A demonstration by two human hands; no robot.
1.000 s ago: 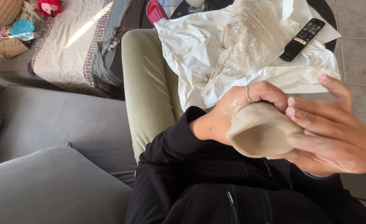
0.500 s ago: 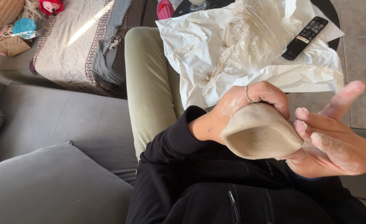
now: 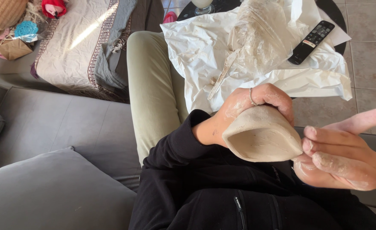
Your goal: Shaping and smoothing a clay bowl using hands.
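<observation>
A pale grey clay bowl (image 3: 262, 138), hand-shaped with an open hollow facing the camera, sits in front of my chest. My left hand (image 3: 247, 106) grips it from behind, its fingers curled over the far rim, a ring on one finger. My right hand (image 3: 345, 157) is smeared with clay; its fingertips touch the bowl's right edge, fingers spread, thumb raised away. Both arms wear black sleeves.
A crumpled white sheet (image 3: 205, 51) covers my lap and a small dark table (image 3: 332, 12), with a clear plastic bag of clay (image 3: 262, 38), a flat wooden tool (image 3: 222, 76) and a black remote (image 3: 311, 36). A grey sofa cushion (image 3: 47, 191) lies left; a blanket (image 3: 81, 42) beyond.
My right hand has opened and slid off the bowl to its right edge, uncovering the hollow. My left hand has kept its hold and the bowl has turned slightly.
</observation>
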